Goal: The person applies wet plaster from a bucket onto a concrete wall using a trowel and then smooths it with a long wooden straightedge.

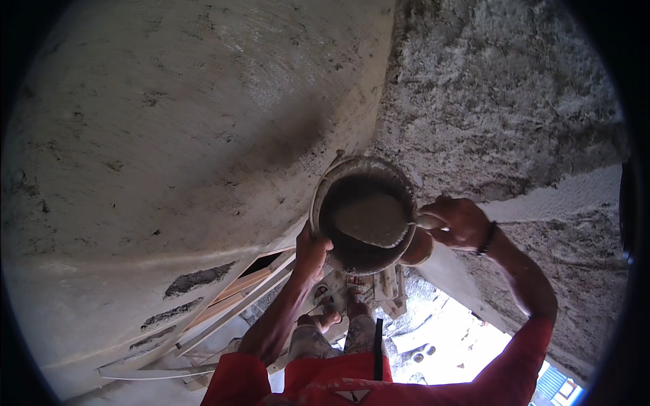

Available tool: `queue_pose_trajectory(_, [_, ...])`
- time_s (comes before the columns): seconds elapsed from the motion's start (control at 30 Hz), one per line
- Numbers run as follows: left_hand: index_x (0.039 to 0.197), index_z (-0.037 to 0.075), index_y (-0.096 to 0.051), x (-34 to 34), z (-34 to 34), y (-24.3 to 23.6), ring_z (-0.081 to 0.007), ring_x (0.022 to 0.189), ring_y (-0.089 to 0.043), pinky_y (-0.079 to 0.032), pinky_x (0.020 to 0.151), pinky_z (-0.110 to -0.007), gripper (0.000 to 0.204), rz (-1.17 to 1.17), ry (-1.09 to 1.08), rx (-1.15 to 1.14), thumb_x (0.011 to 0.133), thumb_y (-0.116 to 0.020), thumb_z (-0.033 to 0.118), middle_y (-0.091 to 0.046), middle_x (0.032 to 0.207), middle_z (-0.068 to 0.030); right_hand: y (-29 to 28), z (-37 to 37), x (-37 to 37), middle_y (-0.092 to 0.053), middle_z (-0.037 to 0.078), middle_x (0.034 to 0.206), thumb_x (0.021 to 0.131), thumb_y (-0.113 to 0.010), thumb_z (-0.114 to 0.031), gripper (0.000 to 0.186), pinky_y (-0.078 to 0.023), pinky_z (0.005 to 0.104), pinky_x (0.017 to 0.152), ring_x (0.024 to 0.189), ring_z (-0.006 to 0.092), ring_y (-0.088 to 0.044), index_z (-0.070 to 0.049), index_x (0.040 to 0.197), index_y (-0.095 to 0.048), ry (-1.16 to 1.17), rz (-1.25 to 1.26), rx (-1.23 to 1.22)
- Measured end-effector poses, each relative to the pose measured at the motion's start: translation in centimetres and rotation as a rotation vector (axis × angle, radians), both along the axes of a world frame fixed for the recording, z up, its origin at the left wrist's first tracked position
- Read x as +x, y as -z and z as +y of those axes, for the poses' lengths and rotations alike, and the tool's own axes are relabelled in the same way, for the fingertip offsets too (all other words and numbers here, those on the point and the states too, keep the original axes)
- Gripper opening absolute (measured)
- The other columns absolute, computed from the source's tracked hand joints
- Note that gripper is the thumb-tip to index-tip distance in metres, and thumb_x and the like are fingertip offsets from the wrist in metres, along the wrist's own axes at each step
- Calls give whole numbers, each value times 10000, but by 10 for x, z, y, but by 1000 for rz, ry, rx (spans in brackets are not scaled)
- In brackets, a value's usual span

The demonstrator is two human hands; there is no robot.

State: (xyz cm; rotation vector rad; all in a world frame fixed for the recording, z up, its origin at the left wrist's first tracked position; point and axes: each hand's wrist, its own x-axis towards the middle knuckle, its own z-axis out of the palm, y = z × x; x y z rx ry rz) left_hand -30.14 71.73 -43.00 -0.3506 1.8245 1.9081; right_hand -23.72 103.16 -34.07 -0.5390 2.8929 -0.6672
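Observation:
My left hand (313, 254) is closed on the near left rim of a round, mortar-crusted bucket (318, 206), with the thumb over the edge. Dark grey mortar or shadow fills its inside; which one I cannot tell. My right hand (464, 223) grips the handle of a trowel (372, 220) from the right. The trowel's broad, grey-coated blade lies across the bucket's mouth, pointing left; whether it touches the contents is unclear. A dark band circles my right wrist.
Smooth plastered wall (189, 122) rises on the left, meeting a rough grey wall (501, 101) on the right. Below are wooden boards (389, 287) by my sandalled feet (328, 298), slanting timber (237, 308), a brownish round object (418, 247) and bright ground (447, 338) far down.

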Motion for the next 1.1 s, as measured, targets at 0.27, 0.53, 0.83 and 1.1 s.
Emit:
queue_pose_trajectory(0.27, [1115,30,-557,13,-33,45,-74,592,-439,-355,489,-224,502,-6,-101,-65,626,-501,-67,-526,777,15,-90,17,-81,-664,52,760,796,-703,-247,211,-548,348,683,668,208,-652,-130,958,-636,-191,-195,194])
queue_pose_trajectory(0.53, [1157,28,-550,29,-48,41,-131,825,-523,-447,744,-271,566,-22,-142,14,596,-516,-39,-580,939,-14,-221,35,-135,-653,113,801,873,-608,-199,216,-548,289,605,681,153,-636,-37,1015,-616,101,271,270])
queue_pose_trajectory(0.83, [1137,4,-550,11,-6,-30,-172,843,-542,-453,742,-308,532,147,3,-21,607,-515,-29,-594,950,-78,-118,-15,-18,-610,135,841,841,-546,-197,210,-523,406,705,804,268,-621,-60,976,-628,52,-22,587])
queue_pose_trajectory(1.1, [1136,-9,-556,-2,28,-101,-97,753,-509,-430,667,-239,496,251,171,-100,647,-480,-52,-581,889,-10,-28,-29,-2,-641,147,798,770,-550,-131,148,-533,435,634,729,316,-654,-51,865,-630,4,35,445])
